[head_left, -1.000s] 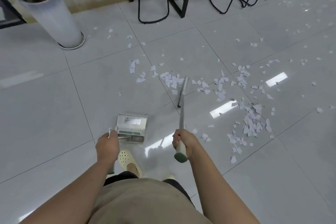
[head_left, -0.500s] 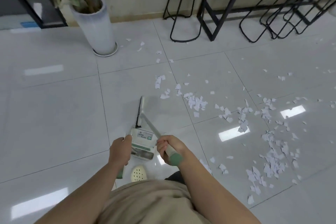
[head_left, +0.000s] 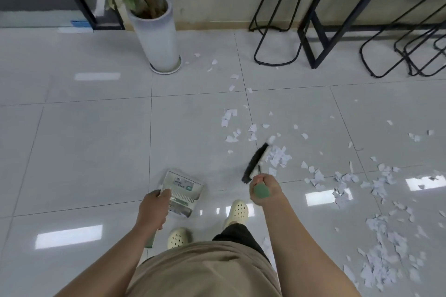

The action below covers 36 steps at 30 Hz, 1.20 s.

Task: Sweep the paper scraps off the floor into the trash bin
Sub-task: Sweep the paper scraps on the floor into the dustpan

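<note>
The glossy tiled floor (head_left: 96,152) carries the work, and it looks slick enough that light paper will skate across it rather than catch. The paper scraps (head_left: 277,157) are spread widely over it: a thick drift lies to the person's right, running from near the right arm down toward the lower right corner, a thinner trail leads up toward the white planter (head_left: 156,38), and one small heap sits touching the broom head. They look weightless, thin and limp, so they are likely to flutter or slip under the bristles if struck fast; short, low strokes should gather them best, and nothing here needs picking up by hand. No trash bin shows in this view. The broom (head_left: 254,164) appears stiff and light, with a dark bristle head resting on the floor ahead of the person and slightly right; the right hand (head_left: 264,189) is clenched round its green handle end, which seems the sensible place to steer from. The dustpan (head_left: 182,190), a pale, rigid tray with a comb-like ridge, sits on the floor just ahead of the feet, well apart from the main drift of scraps; the left hand (head_left: 154,205) grasps its upright handle at the near side.
</note>
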Tool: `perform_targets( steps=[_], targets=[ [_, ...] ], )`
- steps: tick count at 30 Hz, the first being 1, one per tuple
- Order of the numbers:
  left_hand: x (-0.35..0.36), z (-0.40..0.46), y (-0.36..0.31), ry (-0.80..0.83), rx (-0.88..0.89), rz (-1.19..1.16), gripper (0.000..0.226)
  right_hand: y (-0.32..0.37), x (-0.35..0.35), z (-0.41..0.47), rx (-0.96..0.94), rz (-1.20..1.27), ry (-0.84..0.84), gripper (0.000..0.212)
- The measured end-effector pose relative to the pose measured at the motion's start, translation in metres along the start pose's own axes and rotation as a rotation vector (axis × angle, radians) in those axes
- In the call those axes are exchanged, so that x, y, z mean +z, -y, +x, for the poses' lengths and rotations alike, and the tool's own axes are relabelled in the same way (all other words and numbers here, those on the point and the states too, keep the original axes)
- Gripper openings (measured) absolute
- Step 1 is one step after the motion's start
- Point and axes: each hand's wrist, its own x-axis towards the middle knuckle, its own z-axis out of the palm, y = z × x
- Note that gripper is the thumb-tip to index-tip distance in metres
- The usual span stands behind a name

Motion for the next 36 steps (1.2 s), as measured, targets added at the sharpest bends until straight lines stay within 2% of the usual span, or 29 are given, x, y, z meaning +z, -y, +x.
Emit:
perform_targets(
  steps=[2, 5, 8, 13, 17, 21, 25, 27, 32, 36],
  targets=[
    [0.016, 0.0, -0.024, -0.015, 0.002, 0.013, 0.028, 0.04, 0.003, 0.0, -0.061, -0.044, -0.094, 0.02],
    [0.032, -0.001, -0.052, -0.094, 0.016, 0.025, 0.035, 0.086, 0.02, -0.002, -0.127, 0.009, -0.041, 0.022],
    [0.042, -0.003, -0.064, -0.198, -0.001, -0.057, 0.042, 0.111, 0.054, -0.005, -0.052, 0.181, -0.019, 0.017],
    [0.046, -0.011, -0.075, -0.368, -0.103, -0.337, 0.038, 0.076, 0.131, -0.041, 0.117, 0.306, 0.244, 0.016],
    [0.052, -0.019, -0.087, -0.409, -0.124, -0.422, 0.034, 0.047, 0.168, -0.082, 0.169, 0.294, 0.382, 0.016],
    [0.065, -0.027, -0.092, -0.376, -0.057, -0.378, 0.031, 0.044, 0.175, -0.103, 0.191, 0.191, 0.438, 0.025],
    [0.071, -0.027, -0.096, -0.367, -0.069, -0.355, 0.027, 0.052, 0.159, -0.077, 0.207, -0.024, 0.464, 0.031],
    [0.071, -0.024, -0.102, -0.367, -0.083, -0.376, 0.026, 0.065, 0.146, -0.056, 0.228, -0.016, 0.483, 0.032],
    [0.07, -0.011, -0.116, -0.348, -0.107, -0.438, 0.026, 0.099, 0.122, -0.015, 0.156, 0.034, 0.476, 0.027],
    [0.069, 0.008, -0.128, -0.288, -0.076, -0.398, 0.027, 0.136, 0.107, 0.015, 0.021, -0.085, 0.202, 0.013]
  ],
)
